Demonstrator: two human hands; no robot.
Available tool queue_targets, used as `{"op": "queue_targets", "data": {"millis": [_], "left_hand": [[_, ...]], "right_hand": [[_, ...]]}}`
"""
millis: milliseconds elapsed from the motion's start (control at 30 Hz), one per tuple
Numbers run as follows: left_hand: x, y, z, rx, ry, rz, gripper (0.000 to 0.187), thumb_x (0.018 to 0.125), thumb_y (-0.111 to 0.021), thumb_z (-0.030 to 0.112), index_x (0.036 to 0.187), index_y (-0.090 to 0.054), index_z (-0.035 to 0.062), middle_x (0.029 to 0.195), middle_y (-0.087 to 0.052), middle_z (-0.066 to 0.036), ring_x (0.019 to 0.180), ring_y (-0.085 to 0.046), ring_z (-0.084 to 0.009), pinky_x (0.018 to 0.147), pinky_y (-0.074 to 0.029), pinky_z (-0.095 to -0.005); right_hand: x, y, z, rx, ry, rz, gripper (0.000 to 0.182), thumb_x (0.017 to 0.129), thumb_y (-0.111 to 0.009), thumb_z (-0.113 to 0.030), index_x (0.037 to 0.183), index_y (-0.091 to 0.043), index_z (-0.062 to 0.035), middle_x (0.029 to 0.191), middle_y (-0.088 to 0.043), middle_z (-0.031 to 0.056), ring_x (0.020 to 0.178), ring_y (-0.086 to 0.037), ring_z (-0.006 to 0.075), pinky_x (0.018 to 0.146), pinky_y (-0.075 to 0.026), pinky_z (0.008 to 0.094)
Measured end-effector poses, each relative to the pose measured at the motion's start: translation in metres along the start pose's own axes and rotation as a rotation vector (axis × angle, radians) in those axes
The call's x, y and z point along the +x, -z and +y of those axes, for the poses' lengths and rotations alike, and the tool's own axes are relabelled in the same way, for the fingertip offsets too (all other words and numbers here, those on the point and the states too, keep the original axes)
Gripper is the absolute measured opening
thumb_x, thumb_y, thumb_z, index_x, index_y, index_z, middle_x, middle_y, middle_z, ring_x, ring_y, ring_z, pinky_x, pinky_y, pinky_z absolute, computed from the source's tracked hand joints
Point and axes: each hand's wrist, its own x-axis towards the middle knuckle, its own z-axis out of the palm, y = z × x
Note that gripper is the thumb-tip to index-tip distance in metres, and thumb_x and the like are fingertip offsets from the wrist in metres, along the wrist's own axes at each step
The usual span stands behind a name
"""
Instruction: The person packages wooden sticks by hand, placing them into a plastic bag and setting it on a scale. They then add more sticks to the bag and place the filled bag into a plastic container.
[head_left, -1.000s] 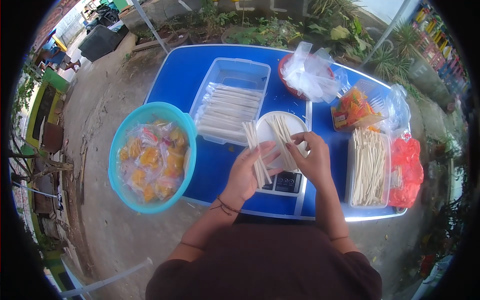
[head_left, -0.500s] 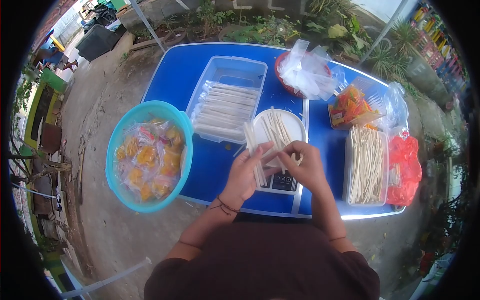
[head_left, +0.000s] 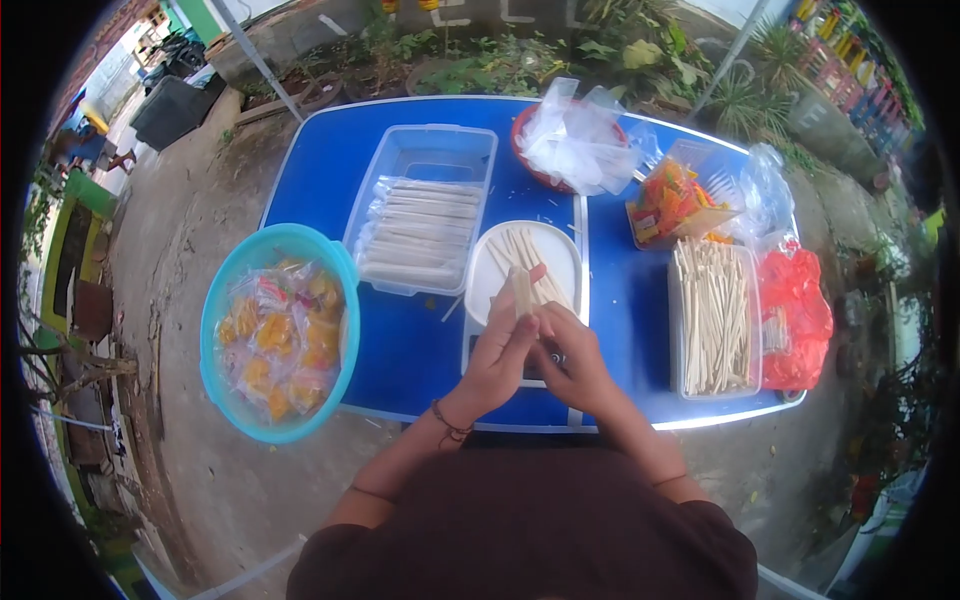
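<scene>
A small bundle of pale thin sticks (head_left: 523,290) points up and away from me in my left hand (head_left: 492,365), whose fingers wrap round it. At the near end of the bundle, my right hand (head_left: 575,365) pinches with thumb and fingers, touching the left. Just beyond both hands stands a white kitchen scale (head_left: 572,250) with more loose sticks (head_left: 540,265) on its round plate. My hands partly cover the scale's front panel.
On the blue table (head_left: 630,330) are a clear box (head_left: 430,140) of packed stick bundles, a red bowl (head_left: 520,150) of plastic bags, a container of colourful packets (head_left: 668,200), a box of loose sticks (head_left: 712,320) and a red bag (head_left: 797,320). A turquoise basin (head_left: 208,350) holds bagged yellow food.
My right hand has moved in against the left and now grips the near end of the bundle. The bundle stands closer to the middle, between both hands. The whole view has shifted slightly.
</scene>
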Motion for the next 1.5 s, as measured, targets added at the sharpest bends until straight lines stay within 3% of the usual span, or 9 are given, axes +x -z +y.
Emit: {"op": "queue_targets", "data": {"millis": [100, 300, 433, 533, 700, 900, 1233, 1333, 1500], "left_hand": [[0.002, -0.013, 0.001, -0.227, 0.156, -0.062, 0.037, 0.106, -0.036, 0.026, 0.131, -0.048, 0.0007, 0.15, -0.038, -0.016, 0.109, -0.047, -0.0093, 0.106, -0.033, -0.0319], [0.025, -0.05, 0.007, -0.589, 0.44, -0.138, 0.042, 0.106, -0.036, 0.026, 0.139, -0.04, 0.0002, 0.15, -0.035, -0.013, 0.139, -0.033, -0.0245, 0.115, -0.027, -0.0378], [0.034, -0.08, 0.003, -0.716, 0.631, -0.235, 0.045, 0.106, -0.035, 0.028, 0.144, -0.034, 0.0036, 0.15, -0.034, -0.011, 0.138, -0.033, -0.0197, 0.115, -0.026, -0.0367], [0.046, -0.099, 0.009, -0.818, 0.704, -0.464, 0.051, 0.106, -0.035, 0.03, 0.149, -0.025, 0.0033, 0.15, -0.034, -0.009, 0.138, -0.033, -0.0173, 0.115, -0.025, -0.0359], [0.058, -0.132, 0.01, -0.693, 0.62, -0.642, 0.065, 0.106, -0.038, 0.034, 0.154, -0.008, 0.0023, 0.158, -0.021, -0.01, 0.144, -0.024, -0.0184, 0.115, -0.023, -0.0364], [0.067, -0.154, 0.005, -0.659, 0.588, -0.738, 0.068, 0.104, -0.041, 0.037, 0.154, -0.01, 0.0014, 0.16, -0.016, -0.013, 0.145, -0.021, -0.0214, 0.115, -0.021, -0.0374], [0.075, -0.103, -0.001, -0.483, 0.427, -0.362, 0.059, 0.093, -0.054, -0.001, 0.147, -0.03, -0.0012, 0.146, -0.039, -0.013, 0.128, -0.044, -0.0207, 0.103, -0.041, -0.0321], [0.08, -0.071, -0.009, -0.379, 0.333, -0.287, 0.057, 0.094, -0.054, -0.001, 0.146, -0.031, -0.0007, 0.145, -0.04, -0.013, 0.127, -0.045, -0.0194, 0.103, -0.042, -0.0318], [0.097, -0.022, -0.006, 0.555, -0.074, -0.019, 0.042, 0.081, -0.067, 0.008, 0.122, -0.062, 0.0072, 0.14, -0.049, -0.014, 0.132, -0.043, -0.0332, 0.106, -0.037, -0.0414]], "right_hand": [[-0.01, 0.009, 0.001, -0.127, 0.017, 0.068, 0.022, 0.084, -0.063, 0.0, 0.104, -0.054, 0.0011, 0.083, -0.056, 0.0124, 0.084, -0.056, 0.0311, 0.067, -0.045, 0.0385], [-0.025, 0.026, -0.002, 0.155, -0.208, 0.236, 0.014, 0.089, -0.056, -0.002, 0.102, -0.051, 0.0026, 0.079, -0.056, 0.0198, 0.072, -0.054, 0.0395, 0.065, -0.042, 0.0442], [-0.039, 0.056, 0.007, -0.067, -0.25, 0.305, 0.011, 0.093, -0.051, -0.007, 0.089, -0.05, 0.0024, 0.078, -0.056, 0.0243, 0.074, -0.055, 0.0436, 0.065, -0.043, 0.0467], [-0.056, 0.083, 0.011, -0.353, -0.41, 0.326, 0.009, 0.095, -0.049, -0.006, 0.095, -0.052, 0.0024, 0.081, -0.058, 0.0215, 0.074, -0.06, 0.0352, 0.066, -0.046, 0.039], [-0.074, 0.116, 0.017, -0.582, -0.506, 0.578, 0.018, 0.093, -0.053, -0.014, 0.083, -0.053, 0.0013, 0.074, -0.058, 0.0243, 0.072, -0.056, 0.045, 0.065, -0.042, 0.0527], [-0.089, 0.14, 0.029, -1.034, -0.457, 0.722, 0.013, 0.088, -0.06, -0.014, 0.094, -0.062, -0.0033, 0.087, -0.061, 0.0136, 0.083, -0.056, 0.034, 0.076, -0.042, 0.0445], [-0.032, 0.102, 0.023, -0.785, -0.194, 0.548, 0.018, 0.082, -0.061, -0.006, 0.1, -0.062, -0.0041, 0.092, -0.06, 0.0119, 0.086, -0.055, 0.0324, 0.076, -0.043, 0.0428], [-0.007, 0.089, 0.029, -0.764, -0.077, 0.498, 0.021, 0.083, -0.061, -0.007, 0.103, -0.062, -0.0039, 0.093, -0.06, 0.0114, 0.086, -0.056, 0.0314, 0.075, -0.043, 0.0419], [0.05, 0.071, 0.035, -0.785, 0.018, 0.423, 0.031, 0.083, -0.063, -0.011, 0.113, -0.06, -0.0054, 0.108, -0.061, 0.0118, 0.099, -0.054, 0.0315, 0.081, -0.043, 0.0412]]}}
